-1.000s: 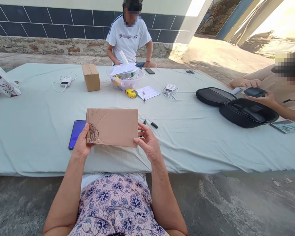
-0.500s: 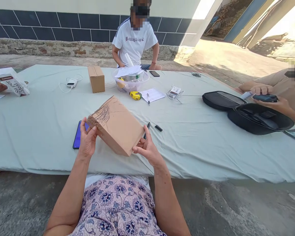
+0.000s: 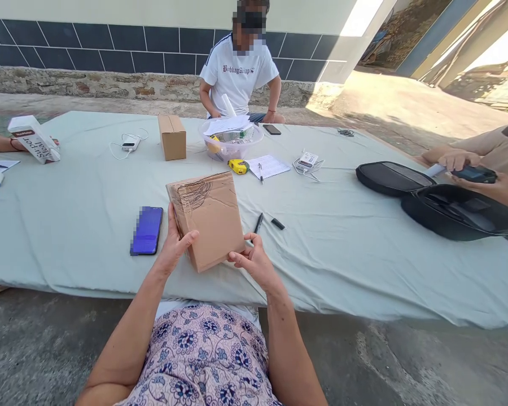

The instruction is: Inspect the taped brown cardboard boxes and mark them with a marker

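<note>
Left hand: the forearm slants up and inward; the left hand (image 3: 173,248) grips with its thumb across the near face of the cardboard and its fingers along the left side.
Cardboard box: the scribbled cardboard box (image 3: 215,223) is tilted between both hands above the near part of the table; contact with the cloth (image 3: 88,242) cannot be told.
Right hand: the wrist bends inward; the right hand (image 3: 256,260) pinches the box's lower right corner between thumb and fingers.
White carton: at far left, the white carton (image 3: 36,140) leans beside a co-worker's hand, partly hidden.
Left power bank: the cabled power bank (image 3: 130,142) lies beyond the phone.
Blue-screen phone: the phone (image 3: 150,230) lies just beside the left hand.
Small brown box: this box (image 3: 173,145) stands behind the held one.
Plastic basin: the basin (image 3: 226,151) holds papers; a yellow tape measure (image 3: 238,166) sits before it.
Marker: the uncapped marker (image 3: 259,221) lies just beyond the right hand, its cap (image 3: 278,224) to the right.
Black case: the case (image 3: 461,217) lies open at right.
</note>
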Demonstrator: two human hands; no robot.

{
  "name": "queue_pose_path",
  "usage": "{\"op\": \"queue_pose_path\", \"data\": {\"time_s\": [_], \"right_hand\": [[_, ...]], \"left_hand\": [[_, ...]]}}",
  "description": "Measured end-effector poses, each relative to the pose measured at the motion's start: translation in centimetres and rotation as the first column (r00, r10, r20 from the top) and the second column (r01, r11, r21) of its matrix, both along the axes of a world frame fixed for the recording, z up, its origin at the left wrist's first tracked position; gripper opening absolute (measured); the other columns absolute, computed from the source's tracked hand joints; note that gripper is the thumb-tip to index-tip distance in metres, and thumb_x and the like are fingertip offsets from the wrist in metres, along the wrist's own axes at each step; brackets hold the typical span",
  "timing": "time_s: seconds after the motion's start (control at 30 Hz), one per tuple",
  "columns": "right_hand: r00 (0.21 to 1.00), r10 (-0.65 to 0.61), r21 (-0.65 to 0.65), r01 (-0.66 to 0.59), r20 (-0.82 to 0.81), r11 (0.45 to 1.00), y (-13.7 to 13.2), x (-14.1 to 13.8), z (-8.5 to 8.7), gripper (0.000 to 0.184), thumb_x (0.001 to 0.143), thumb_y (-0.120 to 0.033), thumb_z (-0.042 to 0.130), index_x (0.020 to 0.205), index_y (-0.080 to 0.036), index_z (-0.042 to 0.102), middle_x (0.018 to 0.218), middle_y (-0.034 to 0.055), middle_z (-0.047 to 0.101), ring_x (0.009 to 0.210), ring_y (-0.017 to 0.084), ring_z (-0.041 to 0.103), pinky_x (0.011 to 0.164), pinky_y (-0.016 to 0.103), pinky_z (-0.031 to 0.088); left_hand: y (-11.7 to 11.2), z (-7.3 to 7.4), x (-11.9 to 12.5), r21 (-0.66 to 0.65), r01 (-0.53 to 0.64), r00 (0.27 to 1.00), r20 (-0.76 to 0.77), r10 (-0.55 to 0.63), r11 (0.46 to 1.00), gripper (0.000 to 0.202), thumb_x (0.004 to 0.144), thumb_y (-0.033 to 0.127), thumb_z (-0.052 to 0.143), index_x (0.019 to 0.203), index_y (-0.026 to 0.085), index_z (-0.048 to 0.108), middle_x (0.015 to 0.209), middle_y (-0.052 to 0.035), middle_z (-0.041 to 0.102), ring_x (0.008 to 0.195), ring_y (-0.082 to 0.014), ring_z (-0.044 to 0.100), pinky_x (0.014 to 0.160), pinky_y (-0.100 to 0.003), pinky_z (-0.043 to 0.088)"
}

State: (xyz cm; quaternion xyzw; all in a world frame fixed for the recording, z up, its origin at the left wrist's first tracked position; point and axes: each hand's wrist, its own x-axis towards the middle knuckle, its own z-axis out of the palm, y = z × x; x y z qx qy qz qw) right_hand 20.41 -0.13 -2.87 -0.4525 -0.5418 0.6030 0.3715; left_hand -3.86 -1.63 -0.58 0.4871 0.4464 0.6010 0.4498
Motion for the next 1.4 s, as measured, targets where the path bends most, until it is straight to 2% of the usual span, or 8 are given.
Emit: {"op": "queue_pose_path", "data": {"time_s": [0.13,0.23,0.5,0.63,0.77,0.9,1.03,1.4], "right_hand": [[0.98,0.031,0.107,-0.052,0.197,0.993,0.2,1.3,0.3,0.044,0.086,-0.064,0.068,0.106,-0.026,0.057,0.1,0.0047,0.078,0.099,0.025,0.073,0.086,0.04,0.055],[0.971,-0.087,0.16,0.052,0.223,0.986,0.3,1.5,0.3,0.049,0.087,-0.066,0.064,0.112,-0.024,0.065,0.12,0.0115,0.074,0.115,0.03,0.069,0.096,0.046,0.055],[0.906,-0.417,0.314,0.376,0.074,0.872,0.1,0.3,1.3,0.082,0.083,-0.067,0.067,0.149,-0.025,0.045,0.146,0.0204,0.058,0.133,0.035,0.06,0.105,0.055,0.052],[0.88,-0.472,0.419,0.41,0.051,0.81,-0.8,-0.9,3.4,0.09,0.085,-0.064,0.069,0.159,-0.031,0.031,0.164,0.0185,0.04,0.148,0.038,0.046,0.112,0.062,0.045],[0.924,-0.381,0.529,0.31,0.027,0.79,-1.5,-2.6,5.8,0.098,0.087,-0.061,0.069,0.164,-0.037,0.014,0.174,0.0135,0.022,0.158,0.038,0.031,0.118,0.064,0.039],[0.928,-0.372,0.617,0.273,0.035,0.738,-1.6,-4.1,7.3,0.104,0.086,-0.055,0.074,0.165,-0.038,0.009,0.175,0.0107,0.019,0.16,0.038,0.025,0.121,0.067,0.035],[0.918,-0.394,0.602,0.294,0.037,0.742,-1.3,-4.6,7.7,0.103,0.086,-0.055,0.075,0.165,-0.037,0.012,0.174,0.0115,0.021,0.158,0.038,0.028,0.119,0.065,0.039],[0.895,-0.421,0.423,0.441,-0.145,0.792,-0.3,-4.4,7.7,0.086,0.086,-0.051,0.071,0.159,-0.033,0.029,0.163,0.0147,0.04,0.14,0.031,0.054,0.107,0.046,0.055]], "left_hand": [[-0.2,0.4,-0.3,-0.024,-0.024,1.0,-0.008,0.024,0.999,0.116,0.074,0.059,0.08,0.167,0.031,0.016,0.163,-0.0128,0.044,0.149,-0.0344,0.043,0.119,-0.05,0.041],[-0.3,0.5,0.2,-0.021,-0.037,0.999,-0.021,0.036,0.999,0.113,0.073,0.056,0.08,0.165,0.029,0.02,0.164,-0.0131,0.042,0.149,-0.0347,0.042,0.119,-0.049,0.041],[-1.3,1.3,2.5,0.094,-0.157,0.953,-0.247,0.176,0.983,0.11,0.071,0.047,0.083,0.163,0.03,0.027,0.166,-0.0128,0.038,0.152,-0.0355,0.038,0.121,-0.048,0.039],[-1.9,1.1,3.8,0.228,-0.294,0.84,-0.402,0.365,0.928,0.111,0.071,0.048,0.087,0.163,0.031,0.028,0.165,-0.0145,0.035,0.154,-0.0366,0.033,0.125,-0.054,0.03],[-2.2,0.4,5.4,0.339,-0.415,0.65,-0.539,0.536,0.844,0.109,0.068,0.06,0.086,0.159,0.029,0.035,0.16,-0.0202,0.037,0.151,-0.0435,0.036,0.121,-0.063,0.03],[-2.3,-0.4,6.5,0.46,-0.418,0.527,-0.58,0.621,0.784,0.106,0.073,0.066,0.08,0.159,0.027,0.033,0.154,-0.0238,0.041,0.145,-0.0442,0.043,0.115,-0.064,0.037],[-2.2,-1.1,6.5,0.551,-0.364,0.463,-0.593,0.659,0.751,0.112,0.074,0.072,0.076,0.161,0.022,0.027,0.152,-0.028,0.042,0.141,-0.0459,0.046,0.112,-0.066,0.04],[-2.1,-1.3,5.7,0.495,-0.301,0.589,-0.576,0.567,0.815,0.102,0.082,0.065,0.074,0.162,0.024,0.026,0.154,-0.0242,0.046,0.142,-0.0403,0.048,0.113,-0.061,0.043]]}}
